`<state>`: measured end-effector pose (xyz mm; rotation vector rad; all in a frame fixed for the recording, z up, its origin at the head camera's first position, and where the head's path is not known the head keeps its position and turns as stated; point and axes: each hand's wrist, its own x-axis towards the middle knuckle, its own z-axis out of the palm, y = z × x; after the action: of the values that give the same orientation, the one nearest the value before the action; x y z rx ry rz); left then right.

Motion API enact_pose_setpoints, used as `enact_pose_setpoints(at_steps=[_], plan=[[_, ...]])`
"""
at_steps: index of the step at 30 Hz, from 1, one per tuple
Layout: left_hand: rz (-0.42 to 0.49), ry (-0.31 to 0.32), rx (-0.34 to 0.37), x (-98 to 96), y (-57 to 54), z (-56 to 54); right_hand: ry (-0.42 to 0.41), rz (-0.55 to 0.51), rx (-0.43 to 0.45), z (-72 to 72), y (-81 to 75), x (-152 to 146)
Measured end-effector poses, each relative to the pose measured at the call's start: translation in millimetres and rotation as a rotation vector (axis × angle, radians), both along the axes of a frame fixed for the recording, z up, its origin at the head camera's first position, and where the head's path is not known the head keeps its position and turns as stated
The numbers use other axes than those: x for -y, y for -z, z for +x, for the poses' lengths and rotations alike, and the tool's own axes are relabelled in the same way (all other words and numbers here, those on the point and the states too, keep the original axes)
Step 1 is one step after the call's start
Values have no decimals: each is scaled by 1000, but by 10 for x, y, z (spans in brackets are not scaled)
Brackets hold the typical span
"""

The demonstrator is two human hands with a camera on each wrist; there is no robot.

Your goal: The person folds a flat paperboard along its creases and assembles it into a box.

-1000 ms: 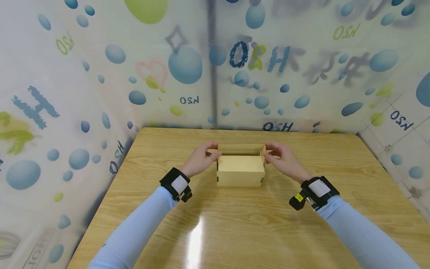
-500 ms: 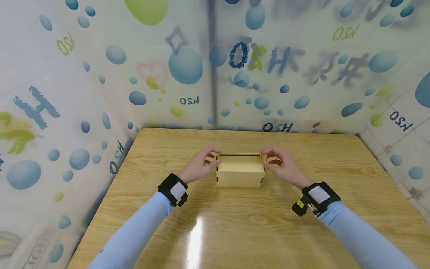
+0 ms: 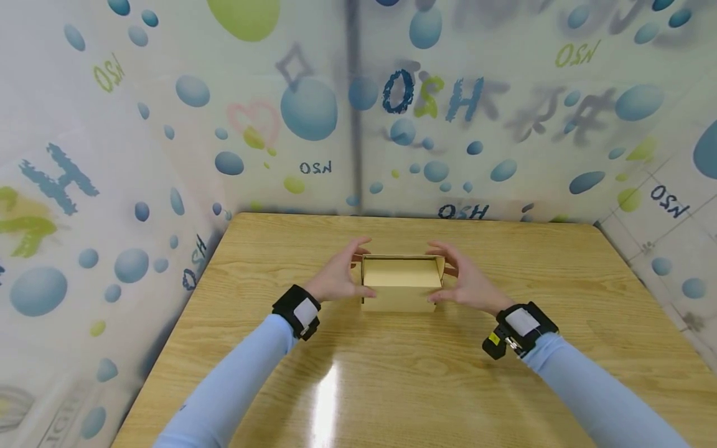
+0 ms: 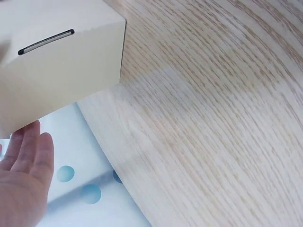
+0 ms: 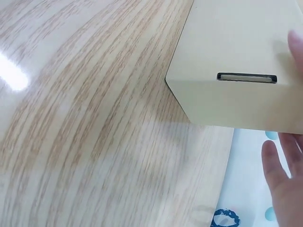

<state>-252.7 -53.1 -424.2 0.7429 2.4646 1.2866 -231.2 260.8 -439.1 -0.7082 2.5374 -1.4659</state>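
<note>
A small pale cardboard box (image 3: 402, 298) sits on the table, its long front face toward me and its top panel lying flat. At its left end my left hand (image 3: 338, 275) reaches round it, thumb on the front face and fingers behind. My right hand (image 3: 467, 281) holds the other end the same way. In the left wrist view, fingers (image 4: 35, 150) come up at the box's far edge, and a narrow slot (image 4: 46, 42) shows along one edge. A matching slot (image 5: 247, 78) shows in the right wrist view, with the right fingers (image 5: 273, 165) beyond the box.
The wooden table (image 3: 358, 379) has its back edge close to a wall covering (image 3: 482, 56) printed with blue and green spots and letters. Similar covering closes off the left side. A bright light reflection lies on the near tabletop.
The raised rear flap of the box has come down. My hands then shifted from its top rear corners to its ends, thumbs moving down onto the front face.
</note>
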Motion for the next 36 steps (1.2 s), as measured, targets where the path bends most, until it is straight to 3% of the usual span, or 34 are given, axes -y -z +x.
enact_pose_setpoints(at_steps=[9, 17, 21, 26, 32, 36], plan=[[-44, -47, -61, -16, -5, -14, 75, 49, -15, -42, -16, 76], [-54, -16, -141, -10, 37, -70, 74, 72, -21, -62, 0, 125], [-89, -13, -158, -15, 32, -68, 71, 59, -26, -61, 29, 127], [-89, -8, -163, -35, 7, -65, 79, -10, 34, -19, -9, 141], [-178, 29, -368, -79, -28, -49, 89, -41, 68, 21, -118, 198], [-228, 53, -455, -92, -29, -34, 117, -120, 179, 24, -172, 240]])
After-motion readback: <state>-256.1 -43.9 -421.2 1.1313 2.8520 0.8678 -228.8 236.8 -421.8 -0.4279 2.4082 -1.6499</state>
